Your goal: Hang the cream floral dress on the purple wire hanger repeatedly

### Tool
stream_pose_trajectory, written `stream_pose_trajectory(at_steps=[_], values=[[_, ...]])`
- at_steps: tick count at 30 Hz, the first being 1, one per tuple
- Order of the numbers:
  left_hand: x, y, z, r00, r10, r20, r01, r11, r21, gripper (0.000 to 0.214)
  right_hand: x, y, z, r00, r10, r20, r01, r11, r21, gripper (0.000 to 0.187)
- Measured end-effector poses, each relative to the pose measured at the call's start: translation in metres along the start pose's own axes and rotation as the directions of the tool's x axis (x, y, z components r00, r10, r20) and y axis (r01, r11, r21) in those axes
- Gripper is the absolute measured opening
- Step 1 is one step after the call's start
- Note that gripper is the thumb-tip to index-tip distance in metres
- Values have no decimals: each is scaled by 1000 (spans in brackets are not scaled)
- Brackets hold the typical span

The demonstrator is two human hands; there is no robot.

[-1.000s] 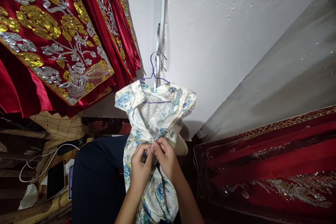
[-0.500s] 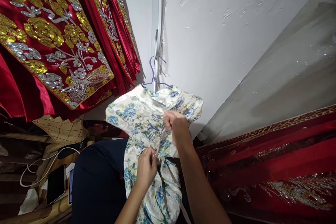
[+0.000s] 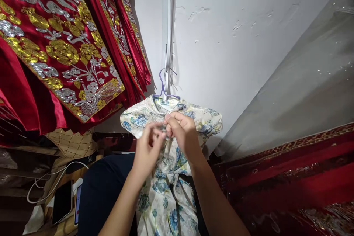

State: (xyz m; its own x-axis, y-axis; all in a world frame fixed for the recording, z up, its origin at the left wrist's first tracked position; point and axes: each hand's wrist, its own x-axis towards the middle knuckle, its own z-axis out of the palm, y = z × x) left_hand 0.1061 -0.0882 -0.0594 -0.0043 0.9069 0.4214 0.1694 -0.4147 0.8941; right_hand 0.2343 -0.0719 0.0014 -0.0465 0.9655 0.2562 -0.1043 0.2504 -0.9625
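A short-sleeved white dress [image 3: 173, 155] with blue and yellow flowers hangs on a thin purple hanger [image 3: 162, 81] in front of me. My right hand [image 3: 182, 131] is raised at the dress's upper chest, its thumb and fingers pinched together. Whatever lies in that pinch is too small to make out. Beside it, my left hand [image 3: 149, 145] is at chest level with curled fingers, the tips close to the right hand's. Some motion blur covers the left fingertips, and any small thing between them cannot be made out. Both hands hide part of the dress front.
Red garments [image 3: 63, 51] with gold and silver sequins hang at the left. A phone [image 3: 62, 201] and a white cable [image 3: 30, 191] lie on a wooden surface at lower left. Sheer grey fabric [image 3: 298, 81] and red embroidered cloth [image 3: 304, 177] fill the right side.
My left hand has risen from the dress's waist to its chest, beside the right hand. The right hand stays near the chest, now turned with its fingers pinched toward the left hand.
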Motion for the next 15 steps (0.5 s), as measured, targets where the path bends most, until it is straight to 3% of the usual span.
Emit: stream_pose_trajectory(at_steps=[2,4,10,12,15], values=[[25,26,-7,982,147,-120,-145,989,23,31,-1,-7,1,999,-49,8,49,999,-6,27],[44,41,-13,958,251,-136,-240,966,92,31,-3,-13,1,997,-80,-18,80,997,-11,27],[57,51,-16,896,437,78,-433,821,372,17,3,4,-5,994,-102,-30,101,994,-29,28],[59,51,-20,884,467,-6,-430,817,383,20,9,20,-6,993,-106,-47,101,990,-103,28],[72,38,-49,866,393,-309,-348,918,192,22,14,44,-9,995,-56,-87,37,979,-200,30]])
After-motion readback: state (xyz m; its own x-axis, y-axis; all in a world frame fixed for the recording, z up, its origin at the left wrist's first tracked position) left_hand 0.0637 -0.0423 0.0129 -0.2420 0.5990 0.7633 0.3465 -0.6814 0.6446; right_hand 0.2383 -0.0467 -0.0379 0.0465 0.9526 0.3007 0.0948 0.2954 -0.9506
